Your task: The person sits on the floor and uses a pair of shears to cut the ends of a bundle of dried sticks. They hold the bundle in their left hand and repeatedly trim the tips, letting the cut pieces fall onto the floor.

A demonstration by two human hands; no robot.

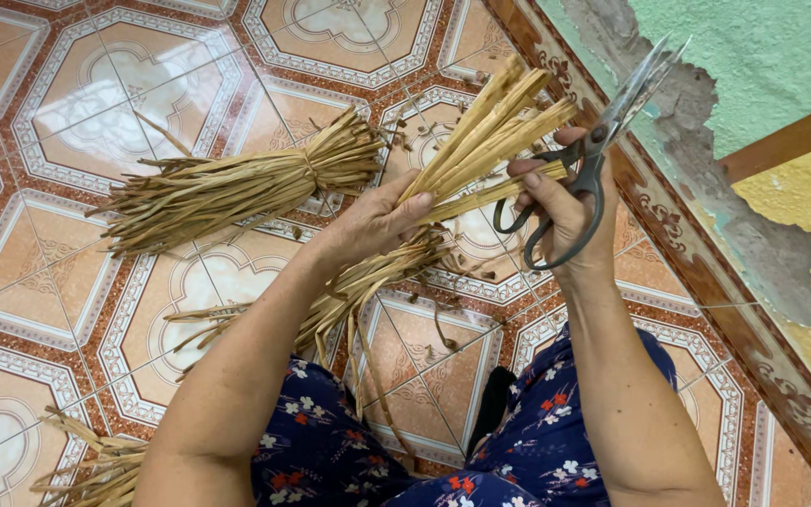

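Straw bundle (481,141) angled up-right, left hand (373,221) gripping

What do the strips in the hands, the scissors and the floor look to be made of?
Strips: apparently dried plant fibre such as straw or reed; tan, matte, flat, with frayed ends. Scissors: grey blades with a metallic sheen, dark handle loops, perhaps plastic or coated. Floor: probably glazed ceramic tile; glossy patterned squares with grout lines.

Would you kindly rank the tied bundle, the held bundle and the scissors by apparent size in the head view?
1. Held bundle, though the hands hide its middle.
2. Tied bundle, nearly alike.
3. Scissors, clearly smallest, though nearer the camera.
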